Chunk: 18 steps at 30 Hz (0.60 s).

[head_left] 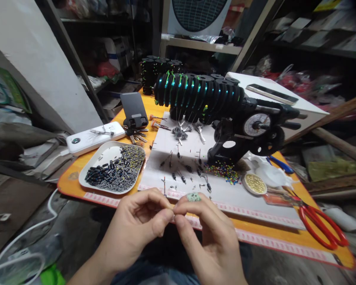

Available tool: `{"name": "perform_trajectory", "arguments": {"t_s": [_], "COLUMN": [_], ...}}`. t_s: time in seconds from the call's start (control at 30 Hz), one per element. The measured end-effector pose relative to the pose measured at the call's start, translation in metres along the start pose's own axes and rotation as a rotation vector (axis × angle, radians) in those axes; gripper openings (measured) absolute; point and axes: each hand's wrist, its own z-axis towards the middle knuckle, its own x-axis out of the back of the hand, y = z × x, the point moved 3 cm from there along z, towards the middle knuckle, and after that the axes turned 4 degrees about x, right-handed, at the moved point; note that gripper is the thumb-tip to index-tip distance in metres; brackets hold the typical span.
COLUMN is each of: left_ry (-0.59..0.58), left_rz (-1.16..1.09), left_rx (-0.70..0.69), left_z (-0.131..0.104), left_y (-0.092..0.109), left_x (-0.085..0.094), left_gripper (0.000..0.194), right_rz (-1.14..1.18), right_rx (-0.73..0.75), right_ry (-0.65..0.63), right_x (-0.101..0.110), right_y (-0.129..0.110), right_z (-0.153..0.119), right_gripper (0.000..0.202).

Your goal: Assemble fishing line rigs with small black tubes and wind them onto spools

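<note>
Two bare hands meet at the near edge of a grey board (249, 202). The left hand's (136, 226) thumb and index finger are pinched together at the tips; the right hand's (212, 233) thumb and index finger close in just beside them. A tiny pale piece (174, 217) sits between these fingertips, mostly hidden and too small to identify. Beyond the fingers, small black fittings (189, 169) lie scattered on the board. A white tray (106, 149) of grey and black cylinders stands to the left.
</note>
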Motion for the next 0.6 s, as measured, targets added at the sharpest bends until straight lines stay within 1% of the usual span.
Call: {"name": "perform_trajectory", "arguments": {"t_s": [0.1, 0.17, 0.23, 0.27, 0.33, 0.37, 0.4, 0.43, 0.47, 0.53, 0.6], "left_ry": [0.003, -0.008, -0.019, -0.025, -0.042, -0.049, -0.049, -0.041, -0.026, 0.004, 0.014], "left_rz": [-0.01, 0.023, 0.079, 0.11, 0.176, 0.214, 0.256, 0.305, 0.36, 0.481, 0.595], "left_rx": [-0.035, -0.049, -0.049, -0.041, -0.015, -0.007, -0.011, -0.035, -0.086, -0.263, -0.477], "left_z": [-0.001, -0.001, -0.003, -0.003, -0.004, -0.005, -0.006, -0.006, -0.006, -0.007, -0.009], "left_y": [0.0, 0.002, 0.004, 0.006, 0.009, 0.01, 0.012, 0.013, 0.015, 0.018, 0.021], "left_x": [0.0, 0.0, -0.001, -0.001, -0.002, -0.002, -0.002, -0.002, -0.001, -0.001, -0.002], "left_gripper": [0.007, 0.006, 0.007, 0.007, 0.007, 0.007, 0.007, 0.007, 0.007, 0.01, 0.017], "right_rz": [-0.028, -0.106, -0.253, -0.338, -0.477, -0.514, -0.521, -0.497, -0.448, -0.304, -0.188], "right_rx": [0.016, 0.103, 0.282, 0.399, 0.624, 0.693, 0.719, 0.696, 0.63, 0.45, 0.303], "right_ry": [0.029, 0.062, 0.115, 0.108, 0.019, -0.036, -0.067, -0.07, -0.041, 0.022, 0.025], "right_x": [-0.003, -0.003, 0.002, 0.004, 0.006, 0.006, 0.007, 0.007, 0.008, 0.007, 0.004], "right_y": [-0.001, -0.003, -0.008, -0.011, -0.015, -0.016, -0.017, -0.016, -0.015, -0.011, -0.008], "right_z": [0.002, 0.004, 0.005, 0.004, 0.003, 0.003, 0.003, 0.004, 0.006, 0.009, 0.011], "right_gripper": [0.012, 0.013, 0.014, 0.013, 0.011, 0.01, 0.01, 0.01, 0.012, 0.014, 0.015]}}
